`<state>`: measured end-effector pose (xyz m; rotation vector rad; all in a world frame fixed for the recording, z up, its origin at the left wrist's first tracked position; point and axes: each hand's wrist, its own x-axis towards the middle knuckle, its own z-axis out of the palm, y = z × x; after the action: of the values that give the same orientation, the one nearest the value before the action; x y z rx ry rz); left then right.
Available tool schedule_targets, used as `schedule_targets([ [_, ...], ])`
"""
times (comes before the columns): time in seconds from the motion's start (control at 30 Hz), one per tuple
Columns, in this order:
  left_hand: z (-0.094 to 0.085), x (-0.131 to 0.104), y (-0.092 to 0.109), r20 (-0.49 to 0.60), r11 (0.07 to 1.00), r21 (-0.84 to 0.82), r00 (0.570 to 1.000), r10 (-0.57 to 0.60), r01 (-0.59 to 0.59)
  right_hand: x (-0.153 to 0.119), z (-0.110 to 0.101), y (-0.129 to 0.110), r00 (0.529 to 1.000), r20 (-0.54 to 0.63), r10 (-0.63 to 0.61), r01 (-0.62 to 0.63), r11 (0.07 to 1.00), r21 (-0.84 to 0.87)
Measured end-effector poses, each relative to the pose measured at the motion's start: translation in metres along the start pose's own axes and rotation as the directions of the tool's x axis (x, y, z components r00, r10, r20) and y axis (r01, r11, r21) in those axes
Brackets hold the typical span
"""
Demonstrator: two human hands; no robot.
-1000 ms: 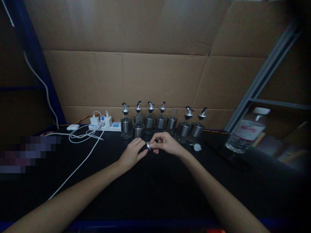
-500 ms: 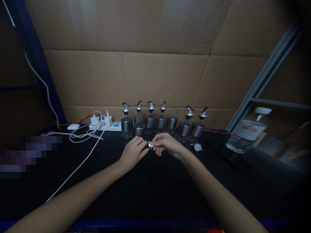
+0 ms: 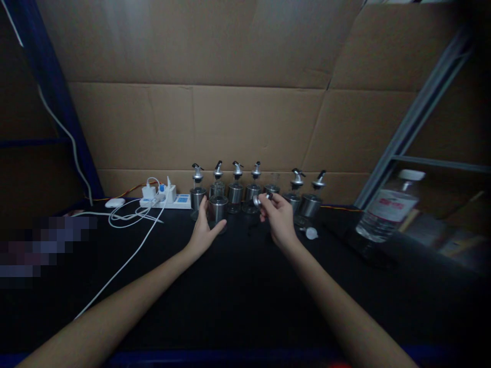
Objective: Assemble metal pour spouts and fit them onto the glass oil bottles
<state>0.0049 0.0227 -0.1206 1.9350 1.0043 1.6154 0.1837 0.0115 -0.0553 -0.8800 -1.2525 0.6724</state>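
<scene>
My left hand (image 3: 201,232) is at an uncapped glass bottle (image 3: 218,208) with a brushed-metal sleeve. Its fingers extend along the bottle's left side and the thumb points across its lower front; the hand is spread, and I cannot tell if it touches the glass. My right hand (image 3: 282,217) pinches a silver pour spout (image 3: 257,201) with a black part, partly hidden by the fingers. Behind it stands another bottle without a spout, its glass neck (image 3: 274,179) showing above the hand. Several similar bottles (image 3: 235,194) with silver spouts and black levers stand in a row.
A white power strip (image 3: 180,201) with plugs and looped cables lies at the left back. To the right stand a clear plastic water bottle (image 3: 387,212) and, nearer, a small whitish cap (image 3: 311,233). Cardboard (image 3: 261,128) walls the back of the black table (image 3: 238,301).
My hands have moved apart. The left has let go of the spout and opened beside the uncapped bottle; the right has carried the spout up and to the right.
</scene>
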Motion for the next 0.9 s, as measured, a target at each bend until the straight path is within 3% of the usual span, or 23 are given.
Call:
schedule_targets([
  [0.13, 0.001, 0.003, -0.012, 0.087, 0.986, -0.114, 0.989, -0.116, 0.125, -0.005, 0.000, -0.005, 0.978, -0.059, -0.200, 0.182, 0.956, -0.229],
  [0.23, 0.000, 0.002, -0.008, 0.112, 0.986, -0.108, 0.987, -0.117, 0.129, -0.012, 0.003, -0.014, 0.934, -0.032, -0.356, 0.318, 0.869, -0.378],
  [0.3, -0.001, 0.001, -0.001, 0.189, 0.991, -0.082, 0.978, -0.086, 0.103, -0.016, 0.006, -0.020, 0.889, -0.009, -0.457, 0.408, 0.803, -0.435],
  [0.4, -0.002, -0.002, 0.014, 0.347, 1.000, -0.005, 0.938, -0.023, 0.027, -0.021, 0.009, -0.027, 0.786, -0.002, -0.619, 0.544, 0.692, -0.474],
  [0.5, -0.001, -0.007, 0.029, 0.462, 1.000, 0.001, 0.887, 0.027, -0.031, -0.025, 0.012, -0.031, 0.728, -0.009, -0.686, 0.623, 0.667, -0.409],
  [0.6, 0.000, -0.009, 0.037, 0.527, 0.999, -0.008, 0.848, 0.050, -0.053, -0.029, 0.014, -0.034, 0.770, 0.018, -0.637, 0.614, 0.733, -0.292],
  [0.7, 0.001, -0.009, 0.040, 0.544, 0.997, -0.009, 0.836, 0.064, -0.070, -0.031, 0.017, -0.039, 0.825, 0.066, -0.562, 0.560, 0.794, -0.236],
  [0.9, 0.001, -0.009, 0.039, 0.559, 0.997, -0.007, 0.826, 0.072, -0.083, -0.025, 0.023, -0.049, 0.896, 0.133, -0.423, 0.442, 0.830, -0.339],
])
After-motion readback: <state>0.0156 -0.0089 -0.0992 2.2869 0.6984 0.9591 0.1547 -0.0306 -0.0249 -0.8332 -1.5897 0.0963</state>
